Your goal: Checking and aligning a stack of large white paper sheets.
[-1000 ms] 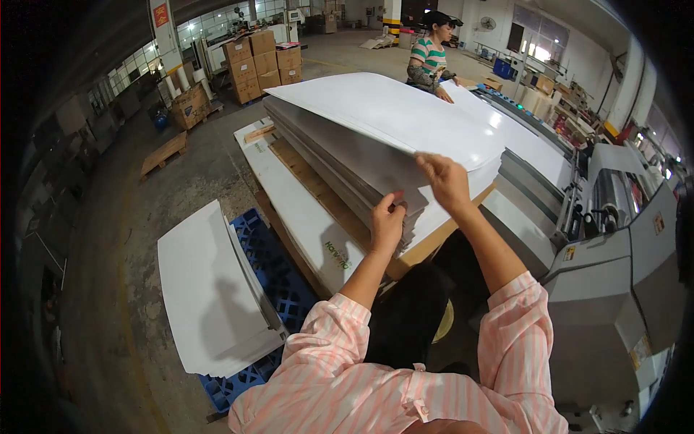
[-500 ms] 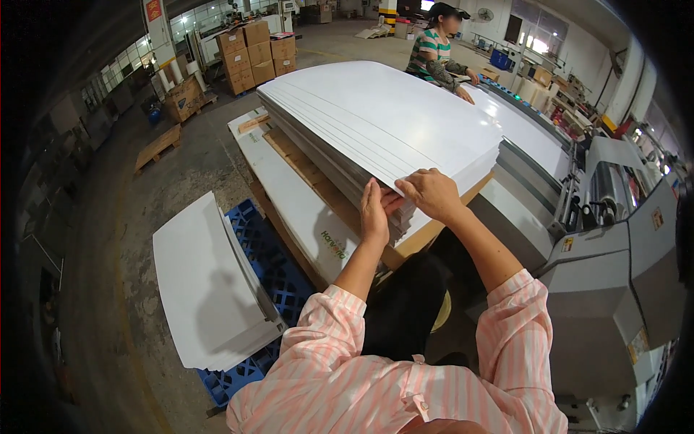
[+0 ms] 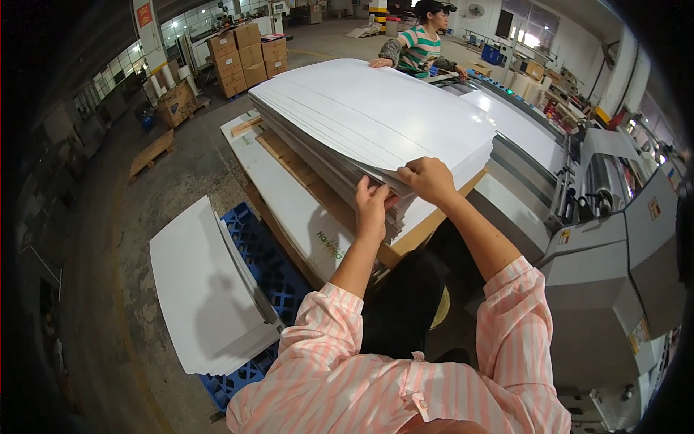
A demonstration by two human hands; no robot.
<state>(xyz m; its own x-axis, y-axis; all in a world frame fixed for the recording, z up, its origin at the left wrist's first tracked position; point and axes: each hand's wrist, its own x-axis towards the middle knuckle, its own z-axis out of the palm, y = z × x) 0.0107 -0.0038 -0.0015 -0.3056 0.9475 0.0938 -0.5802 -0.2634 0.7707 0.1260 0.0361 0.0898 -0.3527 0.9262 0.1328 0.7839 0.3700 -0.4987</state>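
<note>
A tall stack of large white sheets [image 3: 376, 108] lies in front of me. My right hand [image 3: 430, 179] pinches the near corner of the top sheets and holds it raised, leaving a dark gap beneath. Just left of it and lower, my left hand [image 3: 372, 210] is at the stack's edge under the lifted corner. Its thumb and fingers are apart, and the fingertips touch the sheet edges; some of them are hidden by the paper.
The stack rests on a board over a wooden pallet. A white wrapped pack [image 3: 289, 195] lies along its left side. Lower left, more sheets [image 3: 202, 289] lie on a blue plastic pallet [image 3: 249, 231]. A grey machine [image 3: 585, 282] stands right; a co-worker [image 3: 419, 45] stands at the far side.
The corner of the top sheets is raised more, with a wider gap under it. My left fingers have curled in. The co-worker has shifted left, one hand now on the stack's far edge.
</note>
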